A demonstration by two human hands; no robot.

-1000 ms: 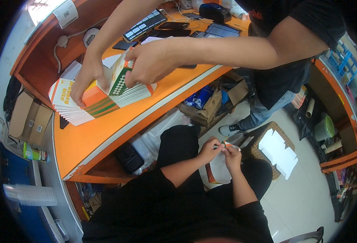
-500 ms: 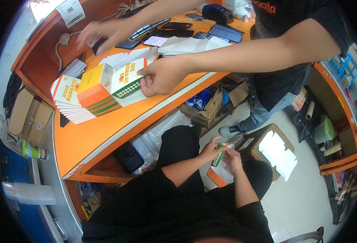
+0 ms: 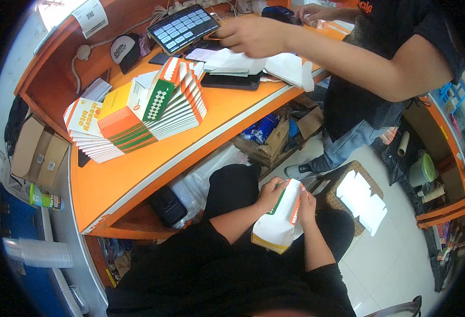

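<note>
step in hand, as i judge it: folding a box (image 3: 276, 219) into shape. it lies between the two hands, white panels up, yellow-printed end nearest the person. left hand (image 3: 270, 195) pinches its far left edge, by a green strip; right hand (image 3: 307, 206) pinches its far right edge, some fingertips hidden.

next move seems to call for keeping both sides square while the far end is tucked; too hard a squeeze could crease the card.

containers: whether the box holds anything, i cannot tell. right of the grip, a white blank (image 3: 362, 201) lies unfolded on a wicker stool (image 3: 331, 198). ahead and left of the grip, a fanned stack (image 3: 177, 113) of printed cartons sits on the counter (image 3: 137, 171). well left of the grip, nested clear tubs (image 3: 45, 254); contents unclear.
</note>
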